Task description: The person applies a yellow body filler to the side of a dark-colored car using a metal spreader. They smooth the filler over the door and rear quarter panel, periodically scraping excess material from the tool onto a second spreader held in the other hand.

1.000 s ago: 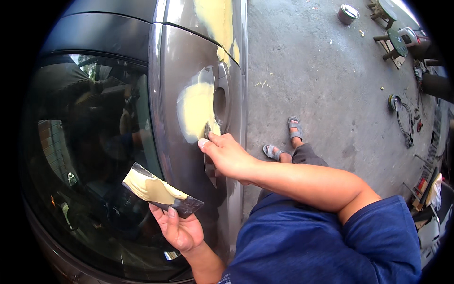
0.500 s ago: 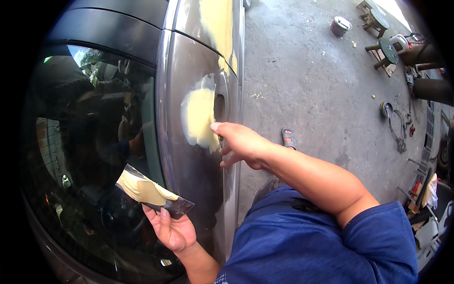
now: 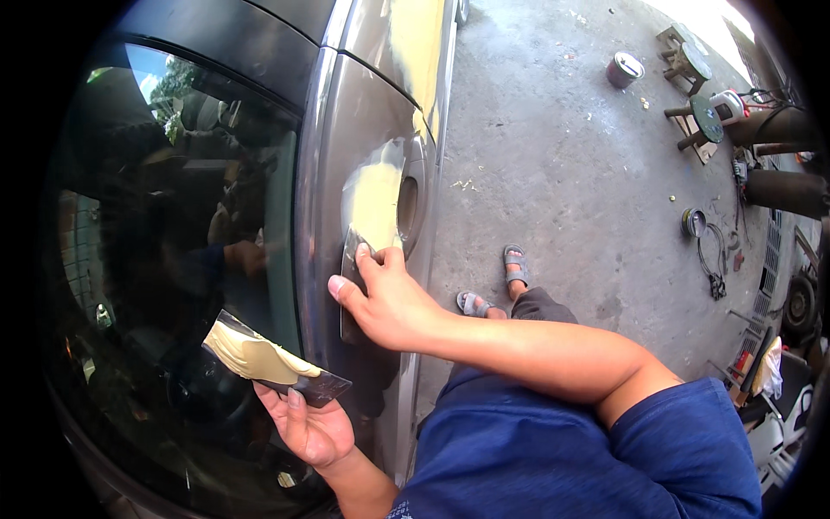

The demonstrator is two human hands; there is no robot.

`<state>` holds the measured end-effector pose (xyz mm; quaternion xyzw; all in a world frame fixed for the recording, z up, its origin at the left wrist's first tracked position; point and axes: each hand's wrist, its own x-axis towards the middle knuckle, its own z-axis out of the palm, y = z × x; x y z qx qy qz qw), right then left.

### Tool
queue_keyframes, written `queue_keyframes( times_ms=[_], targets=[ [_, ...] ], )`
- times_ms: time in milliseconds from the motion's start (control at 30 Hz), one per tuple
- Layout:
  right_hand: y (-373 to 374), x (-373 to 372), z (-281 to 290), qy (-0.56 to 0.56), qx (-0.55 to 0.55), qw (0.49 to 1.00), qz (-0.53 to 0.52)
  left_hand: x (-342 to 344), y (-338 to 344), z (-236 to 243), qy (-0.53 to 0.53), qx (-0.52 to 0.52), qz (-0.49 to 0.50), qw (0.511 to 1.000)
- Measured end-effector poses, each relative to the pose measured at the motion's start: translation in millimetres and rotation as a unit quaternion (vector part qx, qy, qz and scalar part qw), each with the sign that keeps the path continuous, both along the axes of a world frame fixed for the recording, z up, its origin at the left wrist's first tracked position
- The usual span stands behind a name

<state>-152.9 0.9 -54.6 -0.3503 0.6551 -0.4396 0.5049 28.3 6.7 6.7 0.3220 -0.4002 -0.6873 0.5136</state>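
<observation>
R hand [image 3: 389, 303] palm-down gripping spreader [image 3: 349, 249], L hand [image 3: 316, 430] palm-up w/ board [image 3: 322, 388].

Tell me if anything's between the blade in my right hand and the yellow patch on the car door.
Nothing visible is: your right hand has the blade at the lower end of the yellow patch. Your left hand holds the board off to the left, by the window.

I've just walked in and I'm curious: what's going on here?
A person in a blue T-shirt stands beside a grey-brown car door. The left hand holds a flat, dark rectangular plate loaded with yellow paste. The right hand holds a thin grey spreader at the near edge of a pale yellow patch on the door, beside the dark handle recess.
</observation>
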Motion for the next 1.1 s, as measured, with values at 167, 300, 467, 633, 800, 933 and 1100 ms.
queue_keyframes(
  times_ms=[167,300,467,633,800,933,1100],
  targets=[
    [18.4,-7.3,2.5,-0.006,-0.037,0.997,0.060,-2.4,-6.4,0.3,0.023,-0.019,-0.024,0.999],
    [9.8,-70.4,-9.3,-0.374,0.087,0.922,-0.048,-2.1,-2.9,1.7,0.013,-0.015,0.003,1.000],
    [-13.0,-95.1,-25.7,-0.463,0.129,0.869,-0.114,-7.0,-0.8,1.6,0.000,-0.006,0.006,1.000],
    [-26.2,-70.5,-12.6,-0.385,0.091,0.918,-0.042,-5.8,-0.5,-0.6,0.001,0.005,0.031,1.000],
    [-15.5,-29.3,3.8,-0.044,0.040,0.998,0.019,-12.6,-1.6,-0.4,-0.006,0.011,0.020,1.000],
    [14.8,-47.7,28.7,-0.092,-0.055,0.987,0.117,-26.8,-3.3,2.6,-0.018,0.049,0.010,0.999],
    [55.1,-74.0,24.9,-0.171,-0.328,0.913,0.173,-63.5,-1.6,6.7,-0.019,0.101,-0.003,0.995]
  ],
)
